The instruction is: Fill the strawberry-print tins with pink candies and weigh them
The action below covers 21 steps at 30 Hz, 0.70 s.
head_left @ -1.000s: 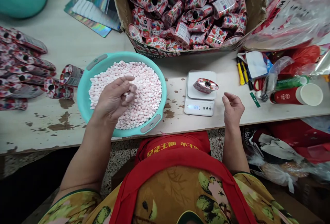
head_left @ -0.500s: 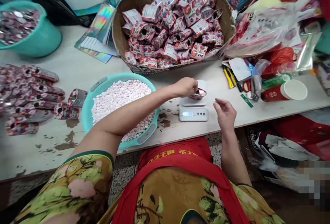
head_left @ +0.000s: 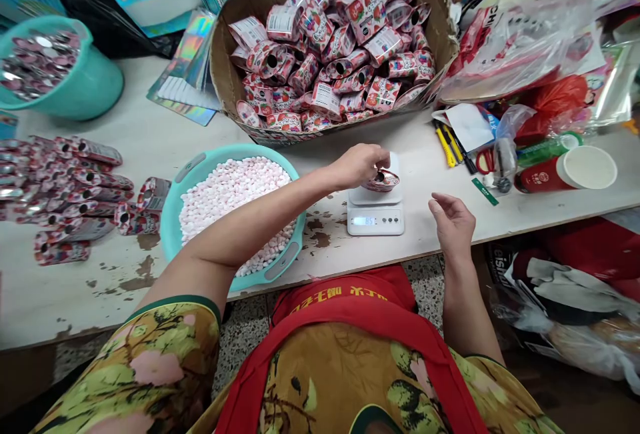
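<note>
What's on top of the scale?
A red-and-pink pack sits on the scale. The left hand reaches over it, covering part of its top. The pack's contents and the surface directly beneath it can't be seen.

White tbl w/ worn brn patches, speckled flr below.

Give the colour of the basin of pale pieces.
The basin is turquoise with grey grips, clearest in the head view.
</note>
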Motion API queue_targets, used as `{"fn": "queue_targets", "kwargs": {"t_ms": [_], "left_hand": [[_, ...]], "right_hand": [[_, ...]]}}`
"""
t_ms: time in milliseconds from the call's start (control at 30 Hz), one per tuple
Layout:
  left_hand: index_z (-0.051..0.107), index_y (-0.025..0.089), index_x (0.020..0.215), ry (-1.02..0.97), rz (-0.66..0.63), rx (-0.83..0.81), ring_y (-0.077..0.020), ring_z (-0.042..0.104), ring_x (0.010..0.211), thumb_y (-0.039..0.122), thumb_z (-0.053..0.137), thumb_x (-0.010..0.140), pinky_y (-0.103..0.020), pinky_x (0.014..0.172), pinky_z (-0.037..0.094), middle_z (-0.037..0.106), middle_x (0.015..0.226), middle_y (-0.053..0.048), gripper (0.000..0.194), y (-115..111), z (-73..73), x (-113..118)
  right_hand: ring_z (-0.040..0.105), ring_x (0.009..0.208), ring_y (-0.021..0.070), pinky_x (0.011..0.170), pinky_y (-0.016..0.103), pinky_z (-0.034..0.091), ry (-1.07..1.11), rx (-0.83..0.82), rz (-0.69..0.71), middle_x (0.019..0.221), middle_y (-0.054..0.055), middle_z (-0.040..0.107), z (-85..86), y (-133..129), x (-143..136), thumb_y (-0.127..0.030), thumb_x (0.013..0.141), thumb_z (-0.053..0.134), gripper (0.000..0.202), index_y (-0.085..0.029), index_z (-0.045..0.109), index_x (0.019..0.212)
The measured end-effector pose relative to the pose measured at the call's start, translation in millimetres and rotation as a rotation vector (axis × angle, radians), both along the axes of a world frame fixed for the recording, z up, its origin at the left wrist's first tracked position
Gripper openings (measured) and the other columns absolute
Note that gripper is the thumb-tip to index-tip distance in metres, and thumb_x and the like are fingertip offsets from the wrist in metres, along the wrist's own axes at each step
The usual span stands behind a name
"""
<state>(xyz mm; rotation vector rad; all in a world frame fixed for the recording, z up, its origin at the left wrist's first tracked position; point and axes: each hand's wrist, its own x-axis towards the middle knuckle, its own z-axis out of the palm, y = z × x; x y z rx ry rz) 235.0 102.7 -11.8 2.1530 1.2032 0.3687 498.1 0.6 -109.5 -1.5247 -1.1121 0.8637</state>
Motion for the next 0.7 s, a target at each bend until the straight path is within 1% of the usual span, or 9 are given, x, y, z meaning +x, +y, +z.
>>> {"fn": "queue_targets", "kwargs": {"t_ms": [100, 200, 267, 333, 400, 467, 533, 633, 700], "left_hand": [[0.068, 0.012, 0.089, -0.310, 0.206, -0.234, -0.0123, 0.061, 0.066, 0.000, 0.058, 0.078, -0.024, 0.064, 0.043, 0.068, 0.079, -0.003, 0.019, 1, 2.0, -8], [0.063, 0.012, 0.088, -0.582, 0.446, -0.462, -0.0093, 0.057, 0.054, 0.006, 0.060, 0.085, -0.022, 0.053, 0.038, 0.064, 0.071, -0.001, 0.008, -1, 5.1, -22], [0.062, 0.013, 0.086, -0.654, 0.566, -0.573, -0.0077, 0.052, 0.049, 0.009, 0.061, 0.087, -0.021, 0.048, 0.030, 0.060, 0.066, 0.000, 0.004, -5, 7.4, -29], [0.062, 0.013, 0.083, -0.632, 0.623, -0.648, -0.0064, 0.043, 0.045, 0.013, 0.063, 0.090, -0.021, 0.046, 0.022, 0.054, 0.060, 0.002, 0.006, -10, 8.7, -33], [0.063, 0.013, 0.081, -0.559, 0.589, -0.632, -0.0062, 0.038, 0.046, 0.014, 0.065, 0.089, -0.023, 0.049, 0.022, 0.051, 0.059, 0.003, 0.008, -14, 8.2, -31], [0.065, 0.013, 0.080, -0.467, 0.485, -0.534, -0.0076, 0.042, 0.053, 0.012, 0.069, 0.085, -0.024, 0.055, 0.029, 0.054, 0.063, 0.001, 0.006, -16, 5.9, -27], [0.069, 0.013, 0.084, -0.351, 0.381, -0.398, -0.0103, 0.048, 0.061, 0.013, 0.073, 0.081, -0.026, 0.062, 0.034, 0.058, 0.069, 0.000, 0.005, -16, 2.7, -24], [0.074, 0.016, 0.097, -0.133, 0.290, -0.233, -0.0143, 0.052, 0.069, 0.018, 0.076, 0.078, -0.029, 0.068, 0.036, 0.060, 0.075, 0.000, 0.019, -14, -1.8, -23], [0.076, 0.018, 0.103, -0.023, 0.259, -0.169, -0.0161, 0.054, 0.072, 0.023, 0.076, 0.078, -0.029, 0.069, 0.035, 0.062, 0.078, -0.001, 0.026, -13, -4.0, -23]], "right_hand": [[0.068, 0.085, 0.0194, 0.089, 0.040, 0.056, -0.010, 0.016, -0.002, 0.093, 0.007, 0.075, 1.8, 1, 1, -0.046, 0.076, 0.082, 0.039, -0.018, 0.076, 0.102], [0.068, 0.086, 0.0192, 0.088, 0.040, 0.057, -0.021, 0.021, -0.019, 0.094, 0.007, 0.074, 0.4, -1, 5, -0.046, 0.075, 0.082, 0.039, -0.018, 0.075, 0.101], [0.068, 0.085, 0.0191, 0.087, 0.040, 0.057, -0.024, 0.000, -0.027, 0.093, 0.007, 0.074, -1.3, -4, 7, -0.047, 0.075, 0.082, 0.039, -0.018, 0.075, 0.100], [0.068, 0.084, 0.0192, 0.086, 0.040, 0.057, -0.022, -0.025, -0.027, 0.092, 0.007, 0.074, -2.6, -5, 7, -0.047, 0.074, 0.082, 0.039, -0.018, 0.075, 0.099], [0.068, 0.084, 0.0191, 0.086, 0.040, 0.057, -0.012, -0.038, -0.019, 0.092, 0.007, 0.075, -3.0, -6, 5, -0.046, 0.073, 0.083, 0.039, -0.018, 0.076, 0.099], [0.068, 0.086, 0.0191, 0.088, 0.040, 0.057, -0.010, -0.026, -0.012, 0.094, 0.007, 0.075, -2.5, -6, 3, -0.045, 0.074, 0.083, 0.038, -0.018, 0.076, 0.100], [0.068, 0.087, 0.0190, 0.089, 0.039, 0.057, -0.024, -0.009, -0.001, 0.095, 0.007, 0.076, -1.9, -6, 1, -0.044, 0.075, 0.082, 0.037, -0.019, 0.076, 0.101], [0.069, 0.087, 0.0191, 0.090, 0.040, 0.057, -0.037, -0.015, 0.009, 0.095, 0.007, 0.076, -2.0, -6, 1, -0.044, 0.075, 0.082, 0.036, -0.020, 0.076, 0.100], [0.069, 0.087, 0.0192, 0.089, 0.040, 0.057, -0.035, -0.026, 0.002, 0.095, 0.007, 0.076, -2.8, -7, 3, -0.044, 0.075, 0.082, 0.036, -0.020, 0.076, 0.100]]}}
